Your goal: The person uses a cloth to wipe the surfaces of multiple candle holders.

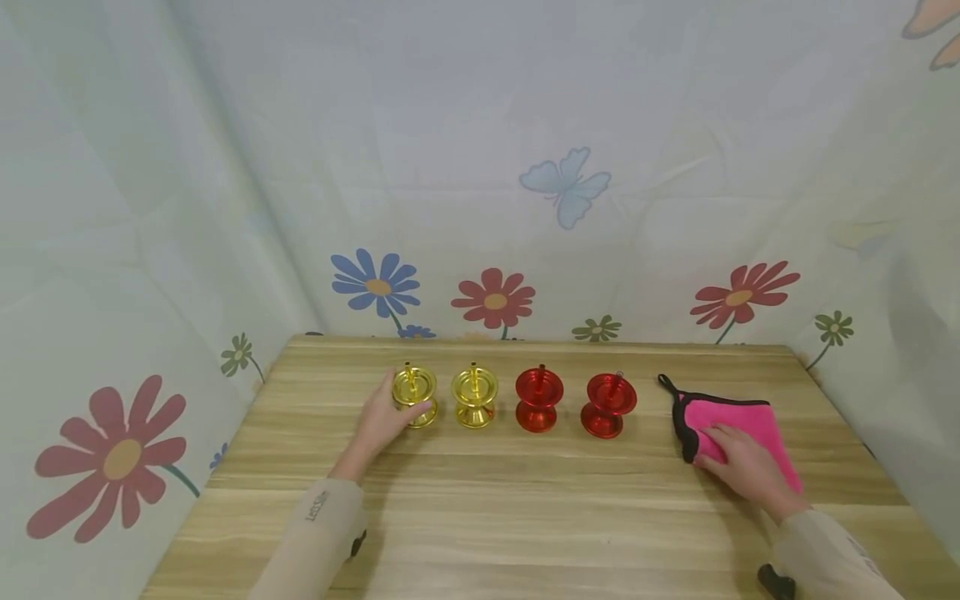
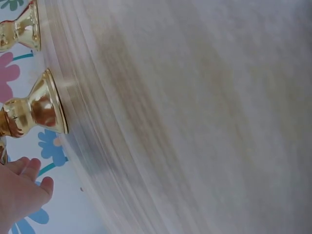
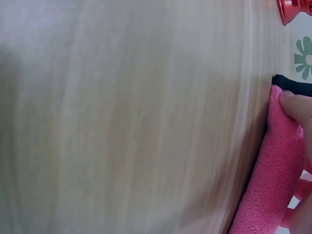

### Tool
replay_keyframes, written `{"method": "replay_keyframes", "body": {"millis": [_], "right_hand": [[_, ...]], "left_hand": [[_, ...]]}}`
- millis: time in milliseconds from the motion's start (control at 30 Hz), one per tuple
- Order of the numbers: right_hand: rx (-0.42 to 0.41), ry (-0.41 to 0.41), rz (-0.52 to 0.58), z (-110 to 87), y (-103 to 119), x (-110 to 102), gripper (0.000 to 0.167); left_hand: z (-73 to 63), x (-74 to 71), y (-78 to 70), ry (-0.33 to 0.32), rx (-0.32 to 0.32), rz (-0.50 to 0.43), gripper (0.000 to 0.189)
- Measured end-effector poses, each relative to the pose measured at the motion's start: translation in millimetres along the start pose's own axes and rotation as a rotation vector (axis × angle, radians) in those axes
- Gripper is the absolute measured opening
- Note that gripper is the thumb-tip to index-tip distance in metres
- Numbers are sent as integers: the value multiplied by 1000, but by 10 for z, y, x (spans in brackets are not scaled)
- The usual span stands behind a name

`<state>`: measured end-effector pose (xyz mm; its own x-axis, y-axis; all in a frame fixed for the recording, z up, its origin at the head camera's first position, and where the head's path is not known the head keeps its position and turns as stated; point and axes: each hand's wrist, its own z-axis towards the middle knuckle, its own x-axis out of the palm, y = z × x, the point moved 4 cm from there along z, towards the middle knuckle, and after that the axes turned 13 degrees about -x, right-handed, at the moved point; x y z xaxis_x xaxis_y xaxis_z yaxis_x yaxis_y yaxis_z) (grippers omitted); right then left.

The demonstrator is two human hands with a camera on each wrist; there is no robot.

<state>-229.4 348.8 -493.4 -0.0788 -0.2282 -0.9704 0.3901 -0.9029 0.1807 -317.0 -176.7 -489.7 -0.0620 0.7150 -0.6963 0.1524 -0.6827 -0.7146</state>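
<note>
My left hand (image 1: pixel 381 421) grips the leftmost gold candle holder (image 1: pixel 415 388), its thumb across the front and its fingers at the far left side. That holder stands upright, with a shallow dish, a thin upright stem and a flared base (image 2: pixel 51 107). On the right, my right hand (image 1: pixel 746 468) holds a pink cloth (image 1: pixel 742 421) with black edging and a hanging loop. In the right wrist view the thumb presses the fuzzy pink cloth (image 3: pixel 275 165) near its black corner, and the other fingers are partly cut off by the frame.
A second gold candle holder (image 1: pixel 475 392) and two red ones (image 1: pixel 538 396) (image 1: pixel 607 404) stand in a row on the wooden table (image 1: pixel 525 517). Behind and beside the table hangs a white curtain (image 1: pixel 465 125) printed with flowers and butterflies.
</note>
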Motion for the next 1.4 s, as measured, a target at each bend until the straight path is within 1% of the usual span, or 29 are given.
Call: {"method": "replay_keyframes", "body": {"millis": [167, 267, 300, 433, 500, 567, 633, 700, 900, 1000, 1100, 1167, 1267, 1400], "right_hand": [[5, -43, -17, 11, -2, -21, 49], [13, -82, -5, 23, -24, -27, 40], [18, -91, 1, 30, -33, -27, 34], [45, -117, 25, 51, -56, -30, 23], [58, -120, 39, 56, -63, -34, 22], [64, -132, 54, 54, -65, -47, 24], [59, -154, 54, 49, -64, -72, 26], [39, -205, 55, 43, -63, -112, 29], [-51, -372, 42, 25, -23, -321, 31], [-66, -414, 26, 7, 13, -460, 30], [-52, -427, 18, -22, 57, -611, 31], [-48, -450, 14, -44, 91, -720, 31], [-44, -486, 35, -77, 143, -875, 29], [-45, -528, 93, -112, 210, -1033, 28]], "left_hand": [[-1, 2, -11, -5, -10, -6, 89], [2, 3, -7, -13, -20, 0, 89], [1, 1, -5, -19, -21, 3, 89], [-1, -4, -2, -60, -17, 9, 85], [-6, -6, -1, -87, -12, 7, 83], [-16, -9, -2, -108, -1, 5, 82], [-27, -12, -4, -127, 6, -1, 82], [-39, -21, -8, -143, 18, -1, 83], [-74, -65, -21, -169, 29, 5, 87], [-99, -96, -30, -170, 31, 17, 86], [-128, -134, -39, -163, 28, 44, 88], [-152, -164, -51, -153, 27, 57, 91], [-198, -214, -85, -146, 33, 71, 93], [-278, -274, -153, -144, 60, 91, 93]]}}
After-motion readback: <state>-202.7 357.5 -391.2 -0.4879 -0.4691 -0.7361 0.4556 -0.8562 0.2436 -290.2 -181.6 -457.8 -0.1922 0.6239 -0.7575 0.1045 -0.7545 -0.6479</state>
